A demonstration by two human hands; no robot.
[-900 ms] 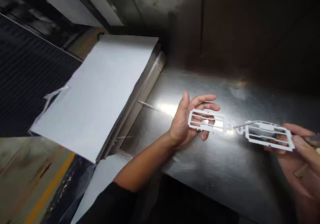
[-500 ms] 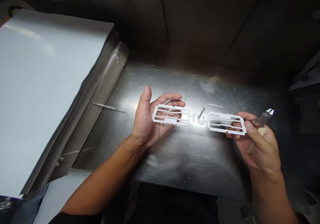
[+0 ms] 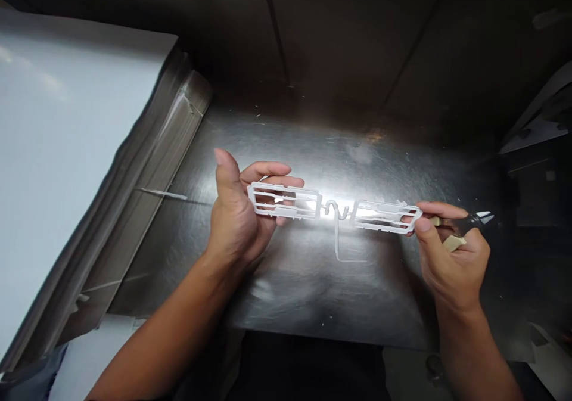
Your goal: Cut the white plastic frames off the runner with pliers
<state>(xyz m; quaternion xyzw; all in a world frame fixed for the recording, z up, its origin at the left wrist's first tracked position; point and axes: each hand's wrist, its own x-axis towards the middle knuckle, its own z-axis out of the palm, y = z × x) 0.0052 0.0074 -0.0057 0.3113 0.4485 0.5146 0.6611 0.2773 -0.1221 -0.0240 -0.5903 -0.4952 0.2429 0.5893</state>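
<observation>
Two white slatted plastic frames, a left one and a right one, are joined by a wavy sprue with a thin stem bent at its lower end. My left hand is open behind the left frame, thumb raised and apart, the fingers reaching behind the slats; some fingertips are hidden. Between thumb and fingers, my right hand pinches the outer end of the right frame. It also keeps a pair of side cutters with cream handles in the palm, jaws pointing right.
Beneath my hands is a scratched metal worktop with small white scraps on it. At the left rises a tall stack of white sheets, with a thin white strip sticking out from its side. A dark metal wall stands behind.
The joined frames have tipped, so the sprue stem now points down instead of up. Both hands appear further left in view, as does the stack.
</observation>
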